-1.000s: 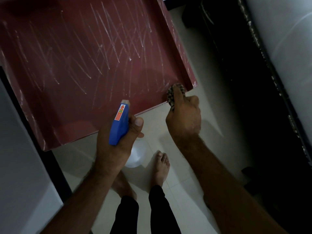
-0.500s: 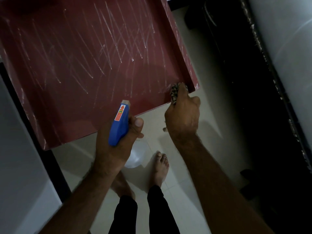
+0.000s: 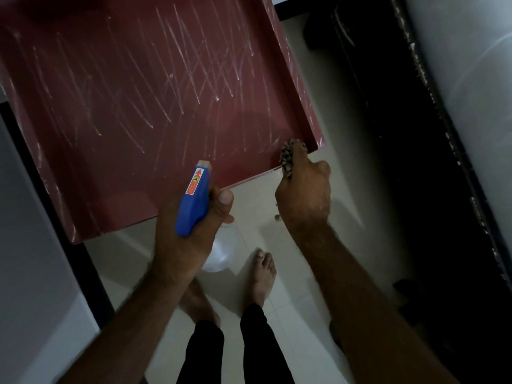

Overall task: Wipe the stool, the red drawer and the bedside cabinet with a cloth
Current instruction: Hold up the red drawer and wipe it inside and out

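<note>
The red drawer [image 3: 133, 106] stands pulled out below me, its scratched floor filling the upper left. My right hand [image 3: 304, 195] is shut on a patterned cloth [image 3: 288, 156] and presses it against the drawer's front rim near the right corner. My left hand [image 3: 188, 231] grips a spray bottle [image 3: 194, 198] with a blue head just in front of the drawer's front edge; its clear body [image 3: 221, 250] hangs below the hand. The stool is not in view.
My bare feet [image 3: 260, 273] stand on pale floor tiles under the drawer's front. A dark bed frame [image 3: 415, 189] with a white mattress runs along the right. A black cabinet edge [image 3: 69, 245] and a white surface lie at the left.
My right hand with the cloth has slid a little to the right along the drawer's front rim toward the corner. The left hand with the spray bottle has stayed put.
</note>
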Available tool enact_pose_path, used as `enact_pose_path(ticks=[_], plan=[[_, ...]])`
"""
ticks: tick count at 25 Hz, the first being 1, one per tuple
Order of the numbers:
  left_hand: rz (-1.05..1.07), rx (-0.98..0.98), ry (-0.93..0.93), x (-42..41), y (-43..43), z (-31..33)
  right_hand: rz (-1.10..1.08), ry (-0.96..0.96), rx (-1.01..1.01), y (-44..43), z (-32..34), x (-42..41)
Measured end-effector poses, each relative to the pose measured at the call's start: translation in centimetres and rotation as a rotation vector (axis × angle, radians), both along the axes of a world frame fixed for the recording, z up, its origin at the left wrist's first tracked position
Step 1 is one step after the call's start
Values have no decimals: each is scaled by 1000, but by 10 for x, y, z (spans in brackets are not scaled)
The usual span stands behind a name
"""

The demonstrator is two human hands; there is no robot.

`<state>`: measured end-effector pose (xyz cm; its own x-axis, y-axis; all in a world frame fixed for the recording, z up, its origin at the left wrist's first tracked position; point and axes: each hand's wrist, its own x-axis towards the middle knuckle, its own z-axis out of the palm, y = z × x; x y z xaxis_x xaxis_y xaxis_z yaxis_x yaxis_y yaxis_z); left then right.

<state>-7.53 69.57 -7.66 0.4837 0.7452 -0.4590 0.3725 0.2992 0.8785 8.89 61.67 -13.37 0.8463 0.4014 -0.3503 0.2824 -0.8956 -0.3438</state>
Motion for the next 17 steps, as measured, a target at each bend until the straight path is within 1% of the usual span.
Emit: enact_pose_path(ticks=[7,9,13,15,17], plan=[[-7,19,-5,1,-2,2,92,-34,4,22,6,12],[-12,29,-5,1,-1,3,140,-46,17,9,3,6],[2,23,-8,0,2,1,161,11,16,-12,2,-8],[17,21,10,2,0,3,188,-31,54,2,1,-1],[22,16,20,4,-1,2,208,-30,67,22,1,9]])
